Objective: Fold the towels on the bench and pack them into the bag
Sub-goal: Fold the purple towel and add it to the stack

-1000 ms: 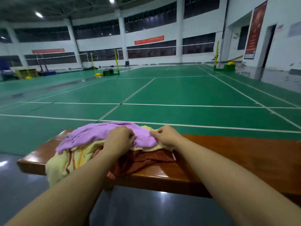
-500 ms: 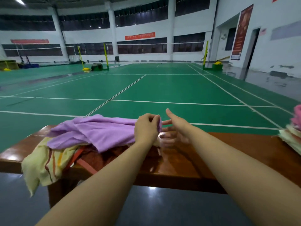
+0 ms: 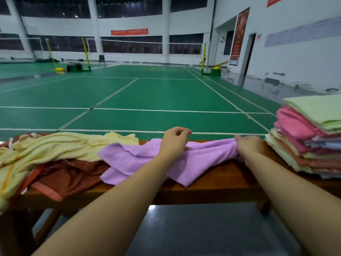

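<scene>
The purple towel [image 3: 140,159] is held by both hands. Its far edge is gripped by the left hand [image 3: 174,143], fingers curled over the cloth, near the middle of the towel's length. The right end is bunched and pinched by the right hand [image 3: 249,145]; the fingertips are hidden under the fabric, so the exact hold cannot be made out. Between the two hands the towel is stretched along the wooden bench [image 3: 217,180], and its left part lies crumpled beyond the left hand. Further left, a pale yellow towel [image 3: 55,146] and a dark red towel [image 3: 73,174] are heaped together. A stack of folded towels [image 3: 310,137] is seen just beside the right hand, on the bench's right end.
</scene>
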The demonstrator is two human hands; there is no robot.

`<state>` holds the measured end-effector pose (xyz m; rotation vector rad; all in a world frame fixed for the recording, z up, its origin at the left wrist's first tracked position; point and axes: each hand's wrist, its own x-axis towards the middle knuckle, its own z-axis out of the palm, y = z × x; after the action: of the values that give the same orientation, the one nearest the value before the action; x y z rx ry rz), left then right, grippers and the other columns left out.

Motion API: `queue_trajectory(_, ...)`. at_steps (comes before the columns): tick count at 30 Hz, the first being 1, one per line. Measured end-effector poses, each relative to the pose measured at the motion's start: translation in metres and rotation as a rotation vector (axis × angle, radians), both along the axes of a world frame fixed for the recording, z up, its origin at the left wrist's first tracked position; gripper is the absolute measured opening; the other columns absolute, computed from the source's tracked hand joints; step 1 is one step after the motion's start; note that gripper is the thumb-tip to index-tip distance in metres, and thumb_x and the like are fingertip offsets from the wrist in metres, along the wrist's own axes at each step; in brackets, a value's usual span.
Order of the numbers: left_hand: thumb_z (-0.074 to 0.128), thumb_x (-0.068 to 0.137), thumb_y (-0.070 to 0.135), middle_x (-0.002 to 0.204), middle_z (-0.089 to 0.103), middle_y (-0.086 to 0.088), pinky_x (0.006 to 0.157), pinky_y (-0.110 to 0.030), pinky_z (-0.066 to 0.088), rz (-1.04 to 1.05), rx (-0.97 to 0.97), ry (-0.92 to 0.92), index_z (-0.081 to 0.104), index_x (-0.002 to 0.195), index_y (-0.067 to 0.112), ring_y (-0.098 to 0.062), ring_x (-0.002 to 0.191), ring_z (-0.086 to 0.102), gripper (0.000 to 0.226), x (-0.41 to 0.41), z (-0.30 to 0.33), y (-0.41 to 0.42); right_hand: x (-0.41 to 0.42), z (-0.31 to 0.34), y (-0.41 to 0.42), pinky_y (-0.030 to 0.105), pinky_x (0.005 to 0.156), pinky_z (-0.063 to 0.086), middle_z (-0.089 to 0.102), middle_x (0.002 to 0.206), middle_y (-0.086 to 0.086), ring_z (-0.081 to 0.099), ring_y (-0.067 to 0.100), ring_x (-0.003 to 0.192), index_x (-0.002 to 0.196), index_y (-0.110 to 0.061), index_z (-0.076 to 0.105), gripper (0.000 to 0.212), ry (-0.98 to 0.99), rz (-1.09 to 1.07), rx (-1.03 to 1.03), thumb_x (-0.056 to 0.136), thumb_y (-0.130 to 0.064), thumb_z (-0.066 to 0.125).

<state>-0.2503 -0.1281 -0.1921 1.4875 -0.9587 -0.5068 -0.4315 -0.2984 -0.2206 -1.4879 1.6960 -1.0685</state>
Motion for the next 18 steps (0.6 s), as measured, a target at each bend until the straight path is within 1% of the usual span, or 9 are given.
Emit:
queue_trajectory(1,0.053,0.1,0.015,0.096,0.07,0.001,0.08,-0.04,0.061,0.033,0.016,-0.044,0.073,0.101,0.015,-0.02,0.09,0.064,0.02,0.007,0.0,0.001,-0.005,0.004,0.002,0.044,0.095,0.051,0.066,0.124,0.018,0.062,0.038,0.112,0.112,-0.011,0.072,0.052,0.154,-0.082,-0.091,0.086,-0.055,0.061)
queue_trajectory(3,0.053,0.1,0.019,0.101,0.073,0.001,0.086,-0.033,0.054,0.118,0.078,-0.175,0.073,0.1,0.019,-0.022,0.093,0.065,0.02,0.02,-0.001,0.003,-0.003,0.011,0.011,0.045,0.102,0.041,0.057,0.13,0.019,0.051,0.039,0.122,0.114,-0.018,0.067,0.034,0.281,-0.123,-0.244,0.095,-0.045,0.056)
queue_trajectory(4,0.053,0.1,0.02,0.103,0.073,0.0,0.084,-0.029,0.05,0.17,0.112,-0.256,0.074,0.102,0.018,-0.021,0.093,0.064,0.021,0.027,-0.001,0.006,0.002,0.013,0.016,0.045,0.102,0.039,0.057,0.128,0.018,0.051,0.039,0.121,0.112,-0.019,0.067,0.031,0.293,-0.084,-0.325,0.097,-0.043,0.055)
queue_trajectory(6,0.053,0.1,0.021,0.107,0.074,-0.002,0.084,-0.029,0.046,0.275,0.179,-0.381,0.073,0.107,0.015,-0.023,0.098,0.065,0.023,0.043,-0.005,0.011,0.021,0.012,0.034,0.042,0.094,0.044,0.067,0.112,0.014,0.059,0.036,0.108,0.102,-0.015,0.071,0.033,0.264,0.137,-0.455,0.098,-0.043,0.055)
queue_trajectory(9,0.053,0.099,0.02,0.111,0.073,-0.006,0.092,-0.035,0.051,0.354,0.187,-0.385,0.071,0.109,0.012,-0.027,0.103,0.066,0.022,0.063,-0.007,0.024,0.06,0.005,0.076,0.036,0.071,0.045,0.069,0.077,0.002,0.061,0.023,0.077,0.079,-0.014,0.07,0.031,0.151,0.557,-0.386,0.097,-0.038,0.063)
queue_trajectory(11,0.055,0.099,0.019,0.111,0.073,-0.007,0.092,-0.033,0.049,0.403,0.184,-0.392,0.071,0.109,0.01,-0.026,0.105,0.066,0.021,0.077,-0.006,0.037,0.088,0.007,0.109,0.036,0.068,0.049,0.071,0.073,0.0,0.064,0.02,0.071,0.077,-0.01,0.072,0.033,0.124,0.813,-0.343,0.095,-0.037,0.067)
queue_trajectory(13,0.056,0.099,0.023,0.107,0.073,-0.006,0.09,-0.032,0.049,0.443,0.217,-0.397,0.07,0.107,0.01,-0.026,0.102,0.066,0.021,0.091,-0.004,0.056,0.113,0.008,0.139,0.028,0.064,0.047,0.068,0.071,-0.006,0.059,0.011,0.064,0.079,-0.012,0.072,0.031,0.159,1.017,-0.341,0.094,-0.038,0.068)
queue_trajectory(15,0.057,0.097,0.029,0.097,0.075,-0.006,0.088,-0.038,0.056,0.476,0.278,-0.374,0.07,0.096,0.013,-0.028,0.092,0.07,0.021,0.103,-0.002,0.076,0.136,0.004,0.159,0.023,0.062,0.044,0.066,0.071,-0.01,0.057,0.005,0.064,0.082,-0.019,0.072,0.024,0.204,1.109,-0.321,0.093,-0.041,0.07)
queue_trajectory(18,0.064,0.091,0.024,0.075,0.075,-0.011,0.077,-0.043,0.061,0.457,0.458,-0.394,0.073,0.075,0.007,-0.031,0.076,0.072,0.025,0.111,0.0,0.107,0.158,-0.003,0.174,0.031,0.07,0.05,0.072,0.08,-0.005,0.065,0.015,0.077,0.089,-0.018,0.074,0.035,0.314,1.14,-0.318,0.085,-0.053,0.073)
